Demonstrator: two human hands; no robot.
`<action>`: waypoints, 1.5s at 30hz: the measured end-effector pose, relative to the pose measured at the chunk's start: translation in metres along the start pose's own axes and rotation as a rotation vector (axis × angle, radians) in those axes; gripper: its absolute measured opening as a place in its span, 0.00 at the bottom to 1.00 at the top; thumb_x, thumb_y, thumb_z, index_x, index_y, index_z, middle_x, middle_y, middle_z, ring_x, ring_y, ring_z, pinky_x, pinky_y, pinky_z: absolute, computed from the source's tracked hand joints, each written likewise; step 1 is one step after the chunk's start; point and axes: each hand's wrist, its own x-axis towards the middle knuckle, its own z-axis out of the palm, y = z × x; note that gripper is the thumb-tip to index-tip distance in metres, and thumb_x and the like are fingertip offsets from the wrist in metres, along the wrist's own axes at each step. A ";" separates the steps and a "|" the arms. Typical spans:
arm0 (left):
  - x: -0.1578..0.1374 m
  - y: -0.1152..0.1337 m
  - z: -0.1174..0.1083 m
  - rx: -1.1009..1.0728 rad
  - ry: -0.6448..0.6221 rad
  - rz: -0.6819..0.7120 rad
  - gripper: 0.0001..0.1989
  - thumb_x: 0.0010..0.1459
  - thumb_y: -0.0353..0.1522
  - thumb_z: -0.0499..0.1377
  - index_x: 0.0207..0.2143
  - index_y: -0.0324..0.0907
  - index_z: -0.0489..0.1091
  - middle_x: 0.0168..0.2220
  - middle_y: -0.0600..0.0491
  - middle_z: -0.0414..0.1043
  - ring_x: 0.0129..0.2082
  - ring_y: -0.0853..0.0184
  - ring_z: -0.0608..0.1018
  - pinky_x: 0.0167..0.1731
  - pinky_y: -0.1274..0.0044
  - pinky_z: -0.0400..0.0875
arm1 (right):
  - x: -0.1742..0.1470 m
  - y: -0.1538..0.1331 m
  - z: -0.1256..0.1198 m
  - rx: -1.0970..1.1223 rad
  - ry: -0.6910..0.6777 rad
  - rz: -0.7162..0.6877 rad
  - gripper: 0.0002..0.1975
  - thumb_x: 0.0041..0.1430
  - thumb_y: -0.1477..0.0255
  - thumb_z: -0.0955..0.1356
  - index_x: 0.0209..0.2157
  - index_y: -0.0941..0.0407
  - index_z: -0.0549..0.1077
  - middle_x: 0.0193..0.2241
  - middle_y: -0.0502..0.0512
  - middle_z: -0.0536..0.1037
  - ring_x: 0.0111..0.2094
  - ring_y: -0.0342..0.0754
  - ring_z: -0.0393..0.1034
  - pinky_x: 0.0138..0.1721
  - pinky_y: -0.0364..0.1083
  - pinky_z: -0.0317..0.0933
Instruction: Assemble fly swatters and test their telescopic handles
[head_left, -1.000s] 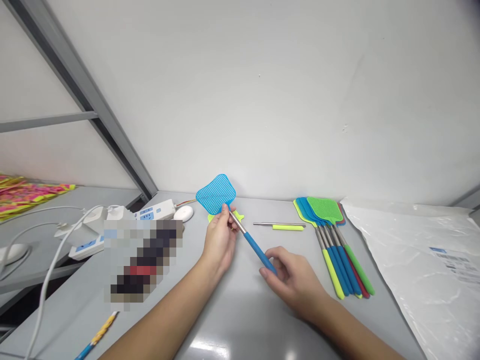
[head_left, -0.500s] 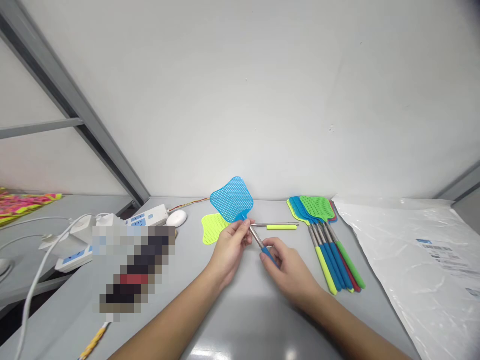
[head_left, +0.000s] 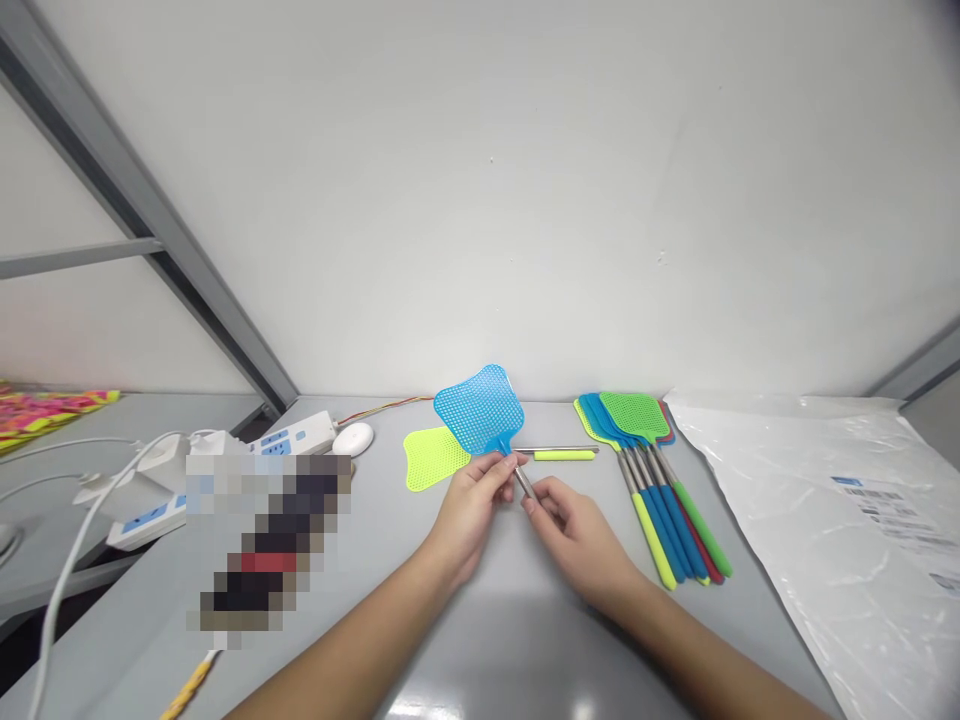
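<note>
A blue fly swatter (head_left: 481, 410) with a perforated head and a metal shaft is held up over the table, tilted with its head to the upper left. My left hand (head_left: 472, 500) pinches it at the neck, just below the head. Lower down, my right hand (head_left: 574, 535) is closed round the shaft and hides the blue grip. Behind them lies a yellow fly swatter (head_left: 435, 460), its shaft and yellow grip pointing right. Further right, several fly swatters (head_left: 660, 500) in yellow, blue, red and green lie in an overlapping stack, a green one on top.
A white plastic mailing bag (head_left: 810, 480) with a label covers the table's right side. On the left are power strips (head_left: 154, 520) with plugs and white cables, a round white device (head_left: 352, 438) and a pixelated object (head_left: 277, 550). A white wall stands behind.
Both hands and the blue fly swatter have shifted slightly right. My right hand now covers the blue grip, which showed before. The stack has not moved.
</note>
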 end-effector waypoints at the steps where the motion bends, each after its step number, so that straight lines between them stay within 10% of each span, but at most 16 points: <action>1: 0.000 0.000 0.000 -0.011 0.010 0.005 0.14 0.56 0.40 0.63 0.37 0.38 0.77 0.24 0.57 0.58 0.26 0.72 0.62 0.32 0.78 0.60 | 0.000 -0.001 0.000 -0.007 -0.005 -0.012 0.11 0.65 0.63 0.60 0.35 0.55 0.67 0.21 0.43 0.62 0.23 0.41 0.54 0.25 0.41 0.47; 20: 0.011 0.008 -0.007 -0.141 0.137 0.114 0.09 0.52 0.37 0.66 0.31 0.40 0.76 0.30 0.54 0.69 0.26 0.75 0.62 0.32 0.79 0.60 | 0.002 -0.014 -0.011 -0.098 -0.029 -0.078 0.12 0.66 0.64 0.59 0.33 0.55 0.68 0.25 0.47 0.68 0.27 0.43 0.60 0.29 0.42 0.51; 31: -0.002 0.002 0.005 -0.017 -0.071 -0.015 0.15 0.56 0.41 0.62 0.39 0.40 0.77 0.25 0.57 0.61 0.26 0.73 0.64 0.32 0.78 0.60 | -0.003 -0.004 -0.009 -0.023 -0.010 -0.002 0.14 0.65 0.62 0.59 0.29 0.55 0.65 0.20 0.44 0.60 0.23 0.41 0.53 0.24 0.41 0.47; 45: 0.013 0.013 -0.008 -0.033 0.173 0.204 0.14 0.54 0.42 0.63 0.33 0.41 0.78 0.24 0.56 0.62 0.25 0.72 0.62 0.31 0.79 0.60 | 0.000 -0.019 -0.017 -0.117 -0.042 -0.067 0.18 0.65 0.62 0.59 0.23 0.55 0.59 0.20 0.44 0.56 0.23 0.41 0.51 0.25 0.42 0.44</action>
